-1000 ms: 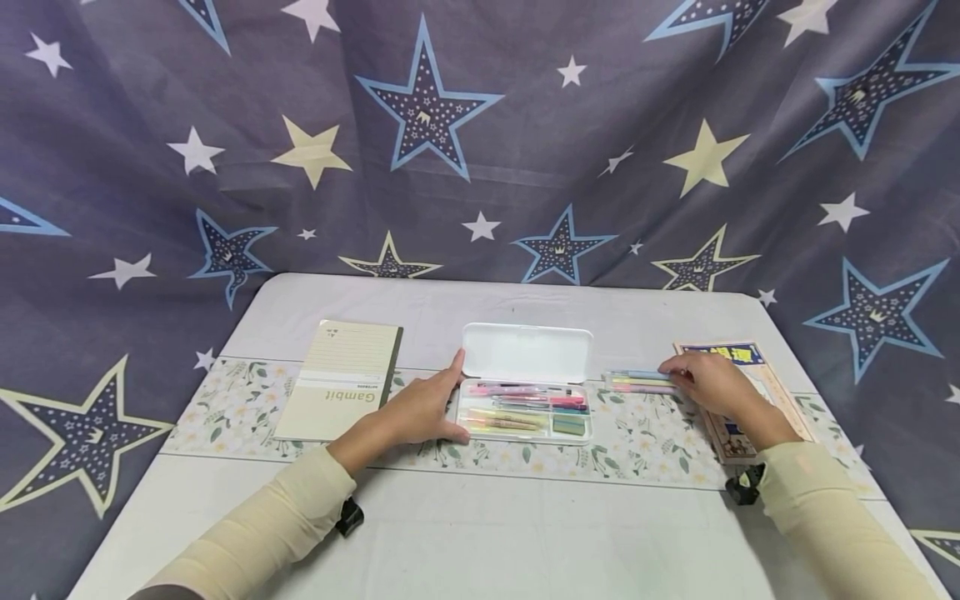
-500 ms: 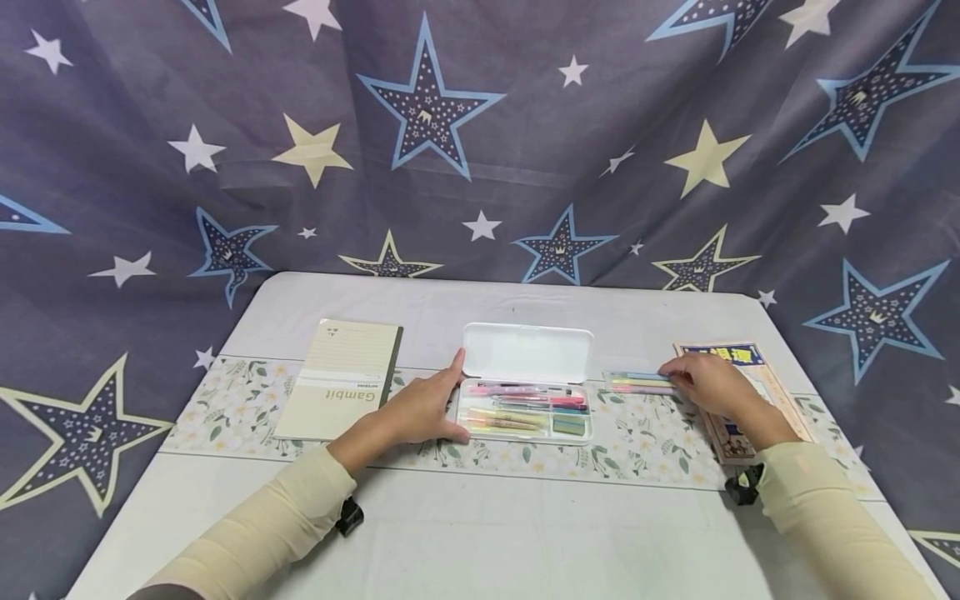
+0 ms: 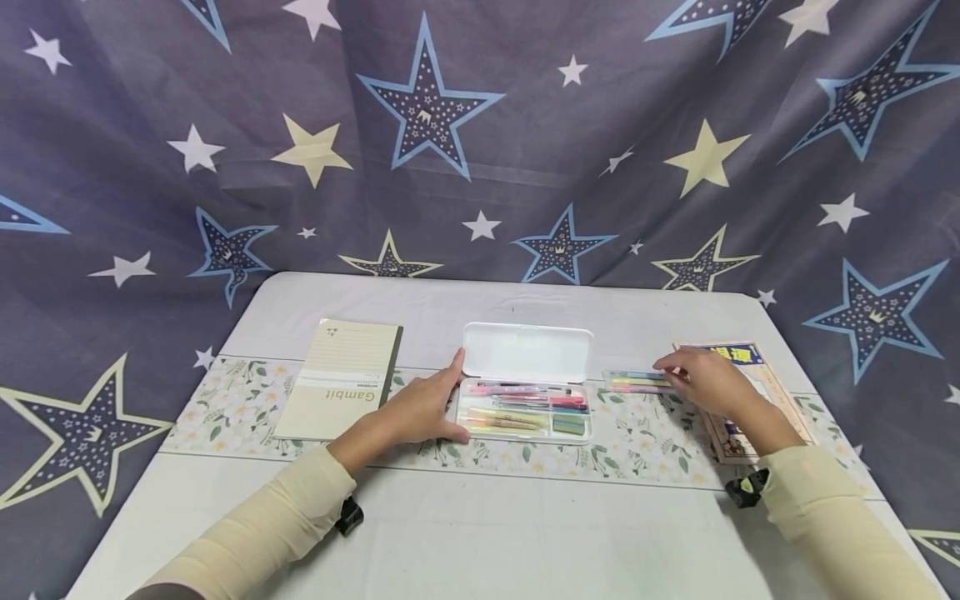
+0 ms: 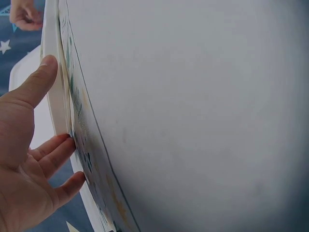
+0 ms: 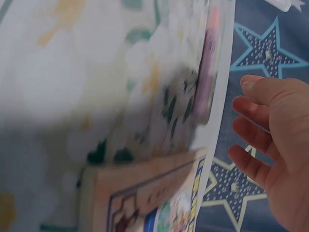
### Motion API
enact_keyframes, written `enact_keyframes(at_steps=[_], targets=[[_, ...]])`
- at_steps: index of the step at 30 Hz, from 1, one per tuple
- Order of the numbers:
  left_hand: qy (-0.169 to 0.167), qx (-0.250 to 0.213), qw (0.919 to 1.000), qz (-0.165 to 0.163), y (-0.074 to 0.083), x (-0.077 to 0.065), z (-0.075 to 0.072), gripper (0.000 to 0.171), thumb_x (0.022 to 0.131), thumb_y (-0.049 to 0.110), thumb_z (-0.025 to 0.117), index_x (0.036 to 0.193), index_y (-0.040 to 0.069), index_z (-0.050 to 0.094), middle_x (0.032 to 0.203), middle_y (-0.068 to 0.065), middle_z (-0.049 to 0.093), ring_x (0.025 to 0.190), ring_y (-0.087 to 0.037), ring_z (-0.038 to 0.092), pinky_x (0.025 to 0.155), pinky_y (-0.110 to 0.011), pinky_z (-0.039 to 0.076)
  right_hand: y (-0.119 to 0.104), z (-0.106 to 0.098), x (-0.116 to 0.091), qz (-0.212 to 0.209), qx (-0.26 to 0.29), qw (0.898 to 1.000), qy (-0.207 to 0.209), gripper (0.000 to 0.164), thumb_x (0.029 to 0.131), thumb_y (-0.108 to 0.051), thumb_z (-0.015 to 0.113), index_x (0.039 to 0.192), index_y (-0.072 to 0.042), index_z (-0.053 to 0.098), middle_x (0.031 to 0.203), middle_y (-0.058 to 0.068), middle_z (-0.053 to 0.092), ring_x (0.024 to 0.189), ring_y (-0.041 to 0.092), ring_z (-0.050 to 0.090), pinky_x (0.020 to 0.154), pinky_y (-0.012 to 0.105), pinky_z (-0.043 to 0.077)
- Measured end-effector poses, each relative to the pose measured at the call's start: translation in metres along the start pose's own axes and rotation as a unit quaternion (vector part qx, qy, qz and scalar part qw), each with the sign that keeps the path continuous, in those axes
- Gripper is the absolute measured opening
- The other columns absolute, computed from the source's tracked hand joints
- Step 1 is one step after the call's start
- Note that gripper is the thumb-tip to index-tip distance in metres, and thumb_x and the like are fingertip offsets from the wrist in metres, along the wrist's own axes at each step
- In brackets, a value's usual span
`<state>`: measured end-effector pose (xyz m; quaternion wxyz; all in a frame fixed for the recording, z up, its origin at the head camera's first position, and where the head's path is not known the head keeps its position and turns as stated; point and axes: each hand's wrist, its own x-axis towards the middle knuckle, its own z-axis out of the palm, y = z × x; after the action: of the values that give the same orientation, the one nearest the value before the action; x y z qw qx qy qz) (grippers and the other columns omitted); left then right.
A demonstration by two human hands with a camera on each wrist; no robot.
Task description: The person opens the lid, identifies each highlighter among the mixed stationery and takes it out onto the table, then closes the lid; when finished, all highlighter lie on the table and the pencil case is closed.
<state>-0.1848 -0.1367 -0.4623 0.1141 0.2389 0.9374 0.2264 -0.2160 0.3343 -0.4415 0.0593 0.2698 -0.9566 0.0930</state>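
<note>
An opened white pencil case (image 3: 527, 353) lies mid-table, with several pens and a small green block in its tray. At its left end is my left hand (image 3: 420, 408): in the left wrist view the thumb (image 4: 41, 79) lies along the case's side wall (image 4: 57, 104), other fingers spread at its end. To the right, a row of slim blue, yellow and pink pens (image 3: 637, 382) lies on the floral strip. My right hand (image 3: 708, 383) overlaps their right end in the head view. In the right wrist view its fingers (image 5: 253, 135) curl loosely around nothing, apart from the pink pen (image 5: 206, 72).
Left of the case lies a cream notebook (image 3: 341, 379) marked Gambit. A patterned book (image 3: 780, 387) lies partly under my right wrist. A floral strip (image 3: 637, 458) crosses the white table (image 3: 525, 533), and a star-patterned cloth (image 3: 480, 125) hangs behind.
My right hand has shifted slightly left and up over the pens' right end. My left hand and the pencil case have stayed still.
</note>
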Motion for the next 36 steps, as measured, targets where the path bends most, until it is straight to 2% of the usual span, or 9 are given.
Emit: enact_keyframes(at_steps=[5, 12, 22, 36], targets=[[-0.003, 0.001, 1.0, -0.001, 0.0, 0.0, 0.0, 0.141, 0.072, 0.055, 0.089, 0.164, 0.011, -0.007, 0.153, -0.001, 0.052, 0.13, -0.025, 0.06, 0.11, -0.044, 0.047, -0.015, -0.001, 0.008, -0.023, 0.005, 1.0, -0.003, 0.019, 0.092, -0.005, 0.072, 0.11, -0.007, 0.077, 0.096, 0.006, 0.075, 0.081, 0.021, 0.07, 0.072, 0.041, 0.059], [-0.002, -0.001, 1.0, -0.001, 0.0, 0.0, 0.001, 0.141, 0.071, 0.055, 0.089, 0.165, 0.011, -0.007, 0.153, -0.001, 0.053, 0.127, -0.024, 0.062, 0.108, -0.044, 0.048, -0.036, 0.001, 0.021, -0.037, 0.018, 0.999, 0.0, 0.021, 0.093, -0.006, 0.072, 0.113, -0.008, 0.076, 0.097, 0.005, 0.074, 0.083, 0.019, 0.069, 0.074, 0.04, 0.058], [-0.002, 0.01, 0.9999, 0.001, -0.001, 0.001, 0.0, 0.14, 0.072, 0.056, 0.088, 0.164, 0.012, -0.008, 0.155, -0.002, 0.05, 0.131, -0.025, 0.059, 0.11, -0.043, 0.047, -0.066, 0.011, 0.04, -0.083, 0.028, 0.996, 0.035, 0.02, 0.092, -0.008, 0.073, 0.111, -0.009, 0.077, 0.092, 0.002, 0.074, 0.08, 0.015, 0.069, 0.07, 0.035, 0.057], [-0.002, 0.011, 0.9999, -0.001, -0.001, 0.0, 0.001, 0.14, 0.072, 0.057, 0.088, 0.165, 0.01, -0.006, 0.152, 0.0, 0.053, 0.13, -0.024, 0.06, 0.11, -0.043, 0.047, -0.109, 0.027, 0.064, -0.128, 0.034, 0.991, 0.009, 0.022, 0.091, -0.01, 0.075, 0.112, -0.012, 0.078, 0.096, 0.0, 0.075, 0.079, 0.012, 0.066, 0.07, 0.033, 0.055]])
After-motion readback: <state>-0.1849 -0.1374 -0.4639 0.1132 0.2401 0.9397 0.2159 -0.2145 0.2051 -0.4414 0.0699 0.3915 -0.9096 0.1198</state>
